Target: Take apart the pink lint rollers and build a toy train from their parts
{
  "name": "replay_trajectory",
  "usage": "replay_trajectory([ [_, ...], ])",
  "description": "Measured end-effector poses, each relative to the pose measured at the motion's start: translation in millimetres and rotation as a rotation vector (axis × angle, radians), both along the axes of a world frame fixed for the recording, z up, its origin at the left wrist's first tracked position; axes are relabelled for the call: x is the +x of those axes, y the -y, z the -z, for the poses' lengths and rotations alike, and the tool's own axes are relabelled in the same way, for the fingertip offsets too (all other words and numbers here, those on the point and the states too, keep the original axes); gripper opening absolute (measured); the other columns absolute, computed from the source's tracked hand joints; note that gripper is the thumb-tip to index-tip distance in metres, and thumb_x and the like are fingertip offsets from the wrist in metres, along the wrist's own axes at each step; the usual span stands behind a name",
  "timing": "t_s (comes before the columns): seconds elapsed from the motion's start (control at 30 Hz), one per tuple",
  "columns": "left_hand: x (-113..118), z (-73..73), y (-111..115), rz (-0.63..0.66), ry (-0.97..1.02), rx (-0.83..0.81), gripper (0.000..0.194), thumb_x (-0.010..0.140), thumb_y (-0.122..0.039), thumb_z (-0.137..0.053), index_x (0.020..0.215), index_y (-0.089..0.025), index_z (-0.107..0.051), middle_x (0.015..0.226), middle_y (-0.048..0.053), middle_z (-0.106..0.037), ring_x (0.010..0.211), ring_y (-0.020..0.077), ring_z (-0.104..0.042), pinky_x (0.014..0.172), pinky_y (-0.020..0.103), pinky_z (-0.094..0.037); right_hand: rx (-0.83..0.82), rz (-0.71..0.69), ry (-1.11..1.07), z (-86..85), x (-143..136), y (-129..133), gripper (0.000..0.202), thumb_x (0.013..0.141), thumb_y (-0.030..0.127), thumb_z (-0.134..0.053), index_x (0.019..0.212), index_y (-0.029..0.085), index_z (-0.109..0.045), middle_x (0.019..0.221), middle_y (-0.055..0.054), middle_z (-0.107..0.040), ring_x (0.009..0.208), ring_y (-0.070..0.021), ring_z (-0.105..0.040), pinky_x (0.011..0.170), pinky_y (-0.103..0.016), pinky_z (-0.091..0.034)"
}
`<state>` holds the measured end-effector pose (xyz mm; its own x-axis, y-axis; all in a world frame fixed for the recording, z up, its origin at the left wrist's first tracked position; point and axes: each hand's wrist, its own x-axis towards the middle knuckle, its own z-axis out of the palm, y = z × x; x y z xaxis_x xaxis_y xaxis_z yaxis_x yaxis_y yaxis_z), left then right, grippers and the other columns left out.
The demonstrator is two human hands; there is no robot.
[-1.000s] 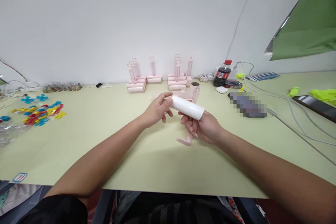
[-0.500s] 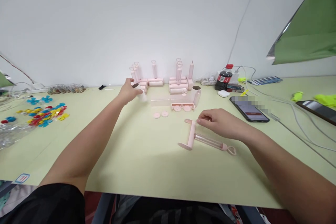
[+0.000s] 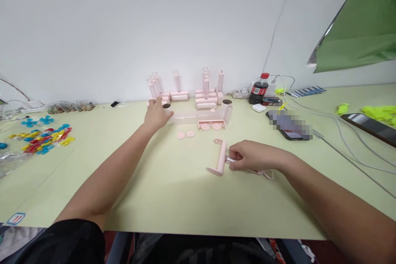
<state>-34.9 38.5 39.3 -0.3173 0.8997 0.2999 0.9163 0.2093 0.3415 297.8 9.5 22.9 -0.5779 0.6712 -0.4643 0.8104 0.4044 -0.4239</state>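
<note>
My left hand (image 3: 157,116) has its fingers around a white paper roll (image 3: 170,116) with a brown core, standing at the back left. My right hand (image 3: 247,155) grips the clear handle tube (image 3: 229,159) of a pink roller frame (image 3: 221,157), which lies on the table. A pink heart-shaped loop (image 3: 268,174) shows at the handle's far end. Two pink discs (image 3: 190,134) lie between my hands. Behind them are a pink tray-like part (image 3: 211,125) holding round pieces and another upright roll (image 3: 227,107).
Several pink rollers (image 3: 206,100) stand along the wall. On the right are a cola bottle (image 3: 259,89), a phone (image 3: 291,128), cables and a white case (image 3: 258,108). Colourful plastic pieces (image 3: 51,138) lie at the left on the table (image 3: 173,198).
My right hand has moved down from beside the frame onto its handle and closed round it. My left hand has shifted slightly right and closer around the roll. The view has shifted slightly.
</note>
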Motion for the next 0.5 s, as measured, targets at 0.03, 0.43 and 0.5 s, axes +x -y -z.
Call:
replay_trajectory([
  [0.03,10,3.4,10,0.018,-0.107,0.086,0.059,0.084,-0.040,-0.056,0.136,-0.016,-0.040,0.139,0.020,-0.042,0.123,0.0344,-0.049,0.097,0.046,-0.043,0.002,-0.011,-0.001,1.8,0,0,0.027,0.074,0.042,-0.061,0.068,0.022,-0.045,0.059,0.002,-0.052,0.049,-0.0131,-0.045,0.047,-0.026,-0.027],
  [0.43,71,62.7,77,0.476,-0.221,-0.313,0.062,0.093,-0.061,-0.027,0.142,-0.025,-0.040,0.154,0.007,-0.036,0.140,0.0383,-0.026,0.109,0.053,-0.028,0.091,-0.078,-0.089,4.8,-4,-1,0.026,0.078,0.040,-0.056,0.066,0.021,-0.042,0.060,0.002,-0.050,0.050,-0.0128,-0.041,0.047,-0.027,-0.027],
  [0.5,67,62.3,73,0.470,-0.212,-0.303,0.062,0.094,-0.060,-0.027,0.143,-0.024,-0.039,0.153,0.007,-0.037,0.140,0.0376,-0.026,0.109,0.054,-0.028,0.096,-0.074,-0.100,4.8,-5,0,0.026,0.079,0.040,-0.056,0.066,0.021,-0.043,0.060,0.001,-0.052,0.049,-0.0130,-0.042,0.047,-0.027,-0.027],
])
